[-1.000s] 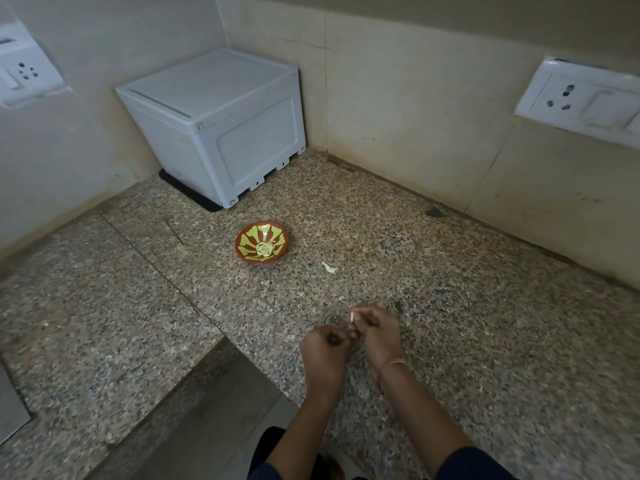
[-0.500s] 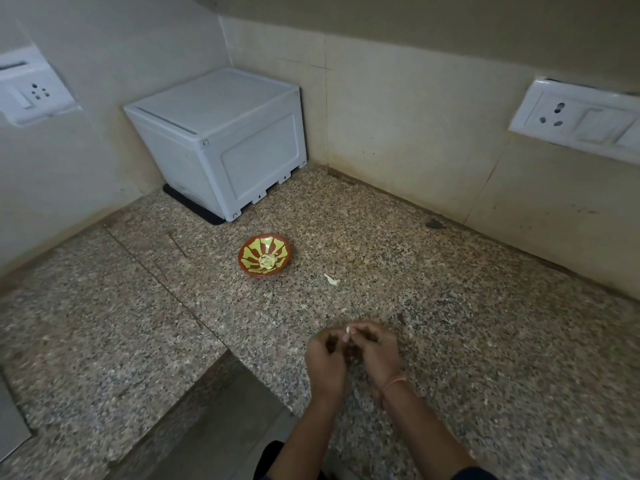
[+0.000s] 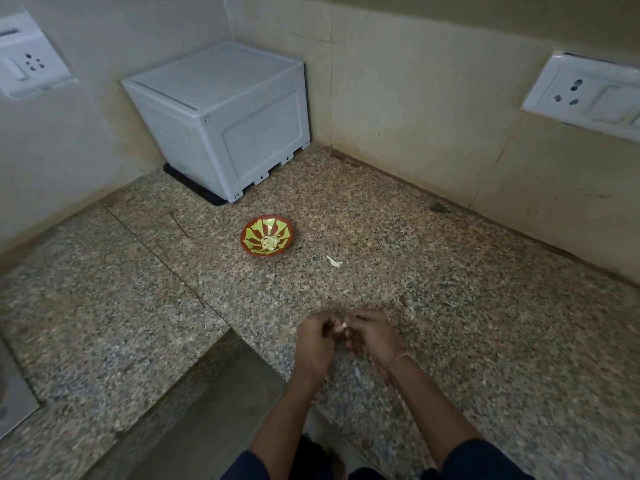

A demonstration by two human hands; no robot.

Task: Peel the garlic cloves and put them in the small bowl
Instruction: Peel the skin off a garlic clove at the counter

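A small red bowl (image 3: pixel 266 236) with a yellow petal pattern sits on the granite counter (image 3: pixel 450 306), with pale peeled garlic (image 3: pixel 268 242) in its middle. Nearer to me, my left hand (image 3: pixel 314 341) and my right hand (image 3: pixel 372 336) meet fingertip to fingertip above the counter's front part. Between them they pinch a small pale garlic clove (image 3: pixel 342 328), mostly hidden by the fingers. A scrap of white garlic skin (image 3: pixel 334 261) lies on the counter between the bowl and my hands.
A white plastic box (image 3: pixel 225 119) on a black mat stands in the back corner. White wall sockets hang at the left (image 3: pixel 29 60) and the right (image 3: pixel 585 95). The counter's front edge steps inward just left of my hands.
My hands have stayed together on the clove, with the fingers shifting slightly. The camera has tilted, so the bowl and box sit lower in view.
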